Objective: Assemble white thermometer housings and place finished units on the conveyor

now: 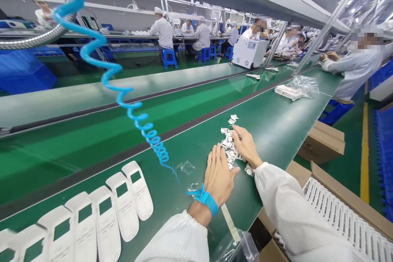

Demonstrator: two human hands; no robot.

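Green assembly belt (184, 208), small white pieces (229, 144), white casings (124, 200), coiled blue cord (123, 104)

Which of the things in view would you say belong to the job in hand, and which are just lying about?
In hand:
right hand on the white die-cut pieces
left hand beside them, with a blue wrist strap and coiled blue cord

Lying about:
row of white shells
clear plastic bag farther along the bench
cardboard box of white ribbed trays

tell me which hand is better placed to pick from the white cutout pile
Probably the right hand: its fingers rest on the white cutouts, while the left hand lies palm-down beside them on the green belt.
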